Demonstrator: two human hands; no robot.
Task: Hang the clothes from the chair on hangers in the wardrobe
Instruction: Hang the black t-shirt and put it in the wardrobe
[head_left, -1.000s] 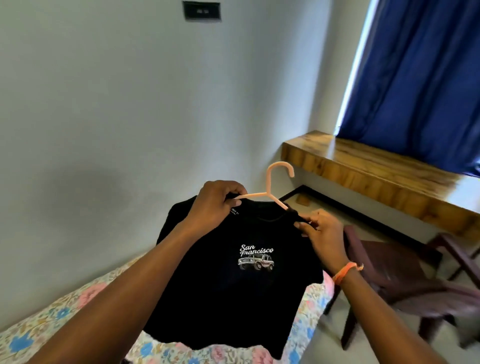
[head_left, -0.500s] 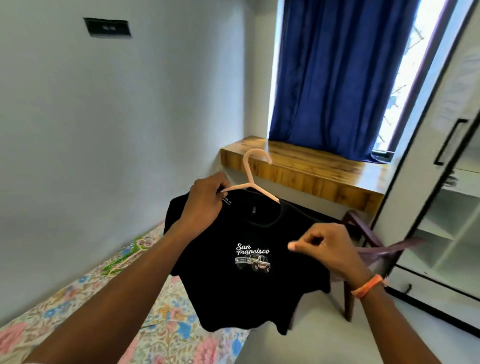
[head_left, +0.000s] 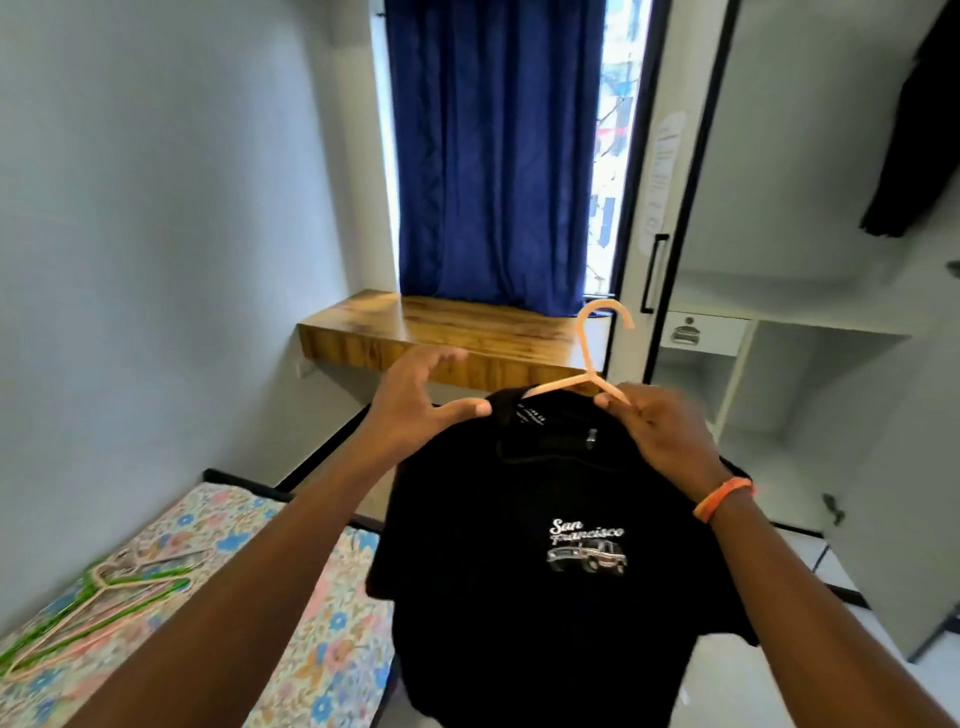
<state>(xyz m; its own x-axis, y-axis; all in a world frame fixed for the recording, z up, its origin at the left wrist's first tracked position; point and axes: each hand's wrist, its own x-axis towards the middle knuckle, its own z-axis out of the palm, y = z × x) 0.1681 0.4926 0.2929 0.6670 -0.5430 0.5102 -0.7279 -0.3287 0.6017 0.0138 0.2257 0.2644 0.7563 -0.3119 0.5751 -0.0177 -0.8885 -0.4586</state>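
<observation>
At centre frame we see a black printed T-shirt (head_left: 545, 545) hanging on a peach plastic hanger (head_left: 592, 358). Our right hand (head_left: 665, 436) pinches the hanger's arm with curled fingers; our left hand (head_left: 415, 405), fingers spread, touches the shirt's shoulder. The open white wardrobe (head_left: 779, 208) fills the right.

Daylight is admitted through the overexposed window strip (head_left: 615, 156) beside the dark blue curtain (head_left: 493, 156); the room is evenly bright. Wide-angle bending is seen at edges; slight motion blur is noted throughout.
</observation>
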